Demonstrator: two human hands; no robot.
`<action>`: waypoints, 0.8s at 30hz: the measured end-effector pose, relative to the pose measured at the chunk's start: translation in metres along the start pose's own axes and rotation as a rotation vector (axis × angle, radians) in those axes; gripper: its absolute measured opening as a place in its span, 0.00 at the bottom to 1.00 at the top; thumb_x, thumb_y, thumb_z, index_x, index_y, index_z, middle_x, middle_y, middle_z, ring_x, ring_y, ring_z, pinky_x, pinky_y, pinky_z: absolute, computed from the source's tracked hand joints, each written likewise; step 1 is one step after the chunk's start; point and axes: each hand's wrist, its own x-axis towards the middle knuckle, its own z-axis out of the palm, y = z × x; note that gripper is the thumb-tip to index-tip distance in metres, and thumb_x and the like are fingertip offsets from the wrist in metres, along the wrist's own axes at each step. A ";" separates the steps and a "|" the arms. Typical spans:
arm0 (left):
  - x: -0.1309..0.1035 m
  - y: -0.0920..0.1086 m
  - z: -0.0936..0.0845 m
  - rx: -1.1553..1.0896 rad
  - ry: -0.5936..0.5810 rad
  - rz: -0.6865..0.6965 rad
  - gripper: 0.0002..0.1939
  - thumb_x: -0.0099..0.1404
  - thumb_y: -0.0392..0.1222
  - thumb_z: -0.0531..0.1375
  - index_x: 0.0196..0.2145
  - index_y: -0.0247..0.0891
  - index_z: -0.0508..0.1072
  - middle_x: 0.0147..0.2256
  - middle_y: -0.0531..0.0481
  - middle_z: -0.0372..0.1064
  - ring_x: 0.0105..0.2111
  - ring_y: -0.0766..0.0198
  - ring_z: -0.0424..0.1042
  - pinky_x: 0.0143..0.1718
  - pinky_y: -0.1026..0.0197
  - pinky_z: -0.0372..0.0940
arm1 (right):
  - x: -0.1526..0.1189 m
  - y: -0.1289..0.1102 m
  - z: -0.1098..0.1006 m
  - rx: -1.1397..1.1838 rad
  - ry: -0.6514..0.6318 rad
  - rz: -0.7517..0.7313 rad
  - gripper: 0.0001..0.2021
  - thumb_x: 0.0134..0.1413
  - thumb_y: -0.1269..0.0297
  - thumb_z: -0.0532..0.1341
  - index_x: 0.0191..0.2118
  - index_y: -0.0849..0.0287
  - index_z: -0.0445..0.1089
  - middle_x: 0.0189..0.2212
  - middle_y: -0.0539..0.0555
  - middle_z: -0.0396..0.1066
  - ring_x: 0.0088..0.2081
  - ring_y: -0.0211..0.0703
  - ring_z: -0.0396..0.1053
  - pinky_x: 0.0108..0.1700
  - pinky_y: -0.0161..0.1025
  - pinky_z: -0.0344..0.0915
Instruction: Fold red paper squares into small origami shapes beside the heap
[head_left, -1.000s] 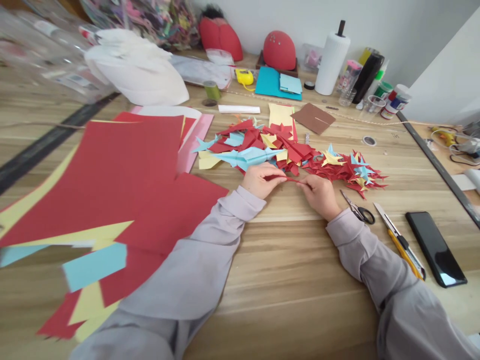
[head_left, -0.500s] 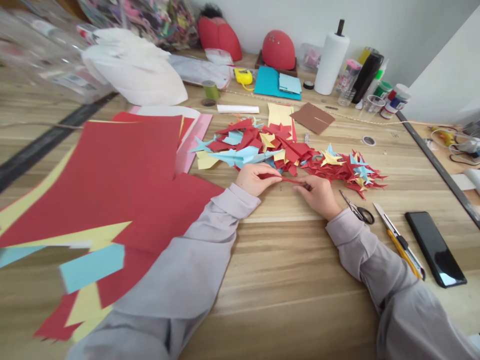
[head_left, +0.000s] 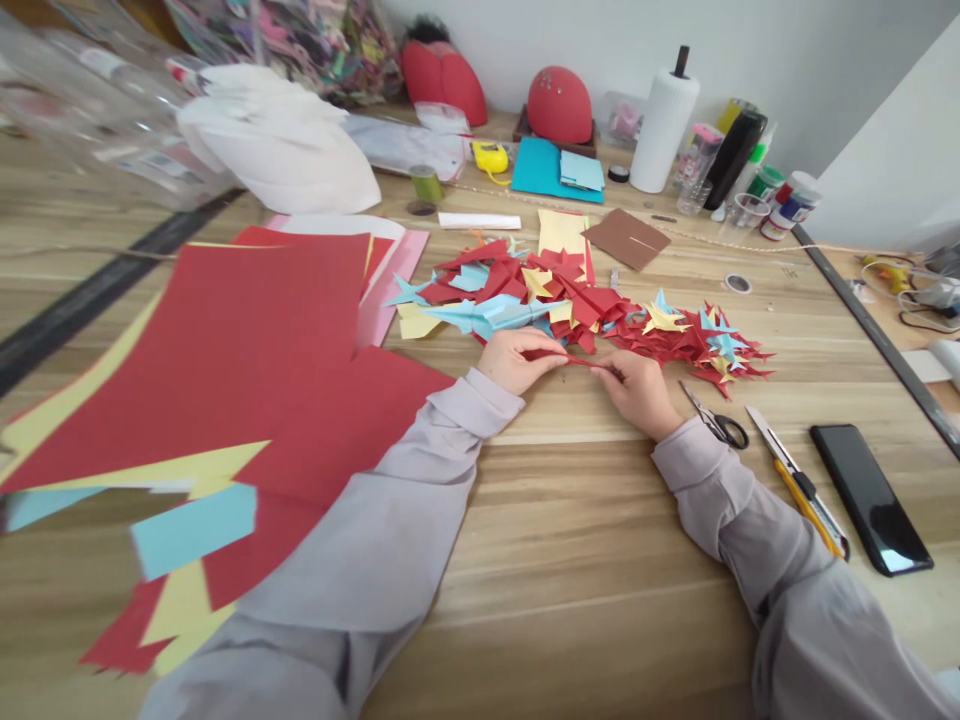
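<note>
Between my two hands is a thin folded piece of red paper (head_left: 581, 361), seen nearly edge-on and partly covered by the fingers. My left hand (head_left: 517, 361) pinches its left end, and my right hand (head_left: 636, 388) pinches the right end. Just beyond the hands lies a heap of folded red, blue and yellow paper pieces (head_left: 517, 285). More folded paper stars (head_left: 694, 340) are piled to the right of it. A pair of scissors (head_left: 724, 425) rests beside my right wrist.
Large red paper sheets (head_left: 270, 340) and cut scraps spread at left. A utility knife (head_left: 799, 485) and a phone (head_left: 870, 498) lie at right. Behind are a brown paper square (head_left: 627, 238), a yellow tape measure (head_left: 490, 156), a white bottle (head_left: 664, 130) and a white bag (head_left: 277, 140).
The view has shifted slightly, so the things at left appear a little further right. Both hands keep their pinch on the red paper, nearly in the same place.
</note>
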 end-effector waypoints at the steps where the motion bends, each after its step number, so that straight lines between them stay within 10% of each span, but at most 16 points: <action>1: 0.000 0.001 0.001 0.010 -0.002 0.010 0.07 0.54 0.43 0.64 0.25 0.36 0.78 0.26 0.46 0.75 0.27 0.63 0.72 0.31 0.61 0.69 | 0.000 -0.001 0.000 -0.001 0.003 0.004 0.08 0.55 0.62 0.58 0.37 0.59 0.72 0.30 0.54 0.74 0.30 0.41 0.70 0.33 0.35 0.64; 11: -0.003 0.013 0.015 0.020 -0.067 0.086 0.05 0.56 0.39 0.62 0.26 0.36 0.77 0.26 0.46 0.75 0.28 0.63 0.72 0.32 0.61 0.67 | -0.001 0.001 0.001 0.054 -0.030 -0.140 0.09 0.60 0.65 0.53 0.37 0.59 0.70 0.34 0.55 0.74 0.37 0.41 0.71 0.39 0.36 0.65; 24: -0.009 0.022 0.014 -0.094 -0.004 -0.212 0.06 0.51 0.38 0.64 0.29 0.35 0.79 0.30 0.46 0.77 0.31 0.61 0.75 0.37 0.61 0.69 | -0.002 0.000 -0.001 0.221 0.073 -0.088 0.08 0.56 0.63 0.56 0.33 0.59 0.71 0.28 0.53 0.72 0.30 0.39 0.68 0.33 0.35 0.64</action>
